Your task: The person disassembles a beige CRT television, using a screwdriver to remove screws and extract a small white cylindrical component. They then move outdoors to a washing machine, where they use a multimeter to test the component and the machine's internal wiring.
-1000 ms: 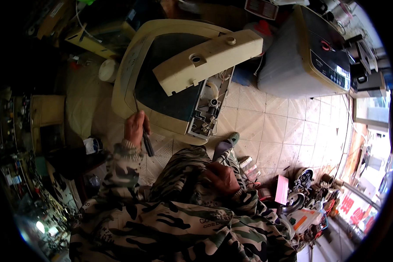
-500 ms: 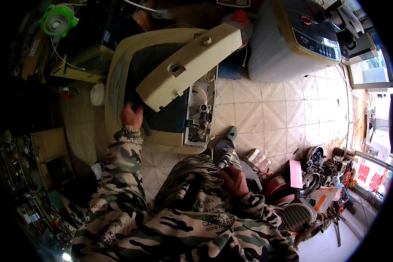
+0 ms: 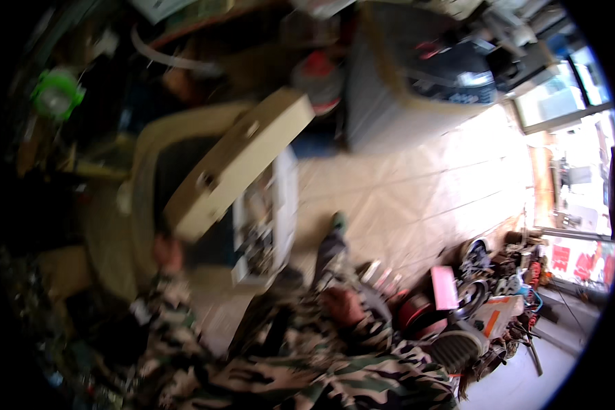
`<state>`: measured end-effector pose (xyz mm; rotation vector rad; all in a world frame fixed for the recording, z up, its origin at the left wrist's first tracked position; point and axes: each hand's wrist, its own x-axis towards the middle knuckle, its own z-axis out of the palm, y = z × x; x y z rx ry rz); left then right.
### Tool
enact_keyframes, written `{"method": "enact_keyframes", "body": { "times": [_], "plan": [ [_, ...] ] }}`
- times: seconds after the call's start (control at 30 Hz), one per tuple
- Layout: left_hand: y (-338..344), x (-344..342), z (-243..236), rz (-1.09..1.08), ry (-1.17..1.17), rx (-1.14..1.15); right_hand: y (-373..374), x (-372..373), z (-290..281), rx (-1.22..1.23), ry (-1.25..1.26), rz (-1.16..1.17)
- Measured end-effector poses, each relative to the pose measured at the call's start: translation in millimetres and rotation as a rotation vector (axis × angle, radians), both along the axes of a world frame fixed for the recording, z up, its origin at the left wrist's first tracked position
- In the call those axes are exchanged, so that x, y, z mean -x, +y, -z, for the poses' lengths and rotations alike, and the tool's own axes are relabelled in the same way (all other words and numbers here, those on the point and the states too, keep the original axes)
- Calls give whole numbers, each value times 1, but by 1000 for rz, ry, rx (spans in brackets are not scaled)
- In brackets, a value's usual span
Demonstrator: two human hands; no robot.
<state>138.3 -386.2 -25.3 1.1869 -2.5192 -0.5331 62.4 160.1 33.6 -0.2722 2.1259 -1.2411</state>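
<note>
One long cream panel (image 3: 249, 154) lies slantwise across the top of a cream-rimmed machine (image 3: 141, 178), its near end just beyond the left hand (image 3: 167, 253) and its far end well ahead of that hand and to its right. To the right of the left hand, beside the panel, an uncovered bay (image 3: 258, 253) shows a jumble of small parts. The left hand is blurred: I cannot tell how far it is open, whether it holds anything, or whether it touches the panel. Its forearm, in a camouflage sleeve (image 3: 171, 328), reaches forward from the lower edge. The right hand (image 3: 344, 304) rests low over the person's lap, back upward, fingers apparently curled; what they may hold is hidden. Its forearm comes in bent from the right. Farther out, a grey, dark-topped appliance (image 3: 389, 109) stands well ahead of the right hand, and a pink plate (image 3: 445, 287) sits to that hand's right among scrap parts.
</note>
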Motion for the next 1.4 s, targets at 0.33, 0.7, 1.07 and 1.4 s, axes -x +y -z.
{"method": "enact_keyframes", "body": {
  "times": [0.33, 0.7, 1.07, 1.4],
  "plan": [
    [38, -74, 29, -26, -197, 271, 97, 226, 10, -102, 133, 65],
    [241, -113, 4, -670, -190, 23, 92, 344, 24, -63, -41, -32],
    [452, -222, 87, -672, 12, -1309, -19, 207, 4, -78, 109, -629],
    [330, -395, 172, -632, 1275, -1991, -105, 76, -34, -79, 83, -776]
  ]
}}
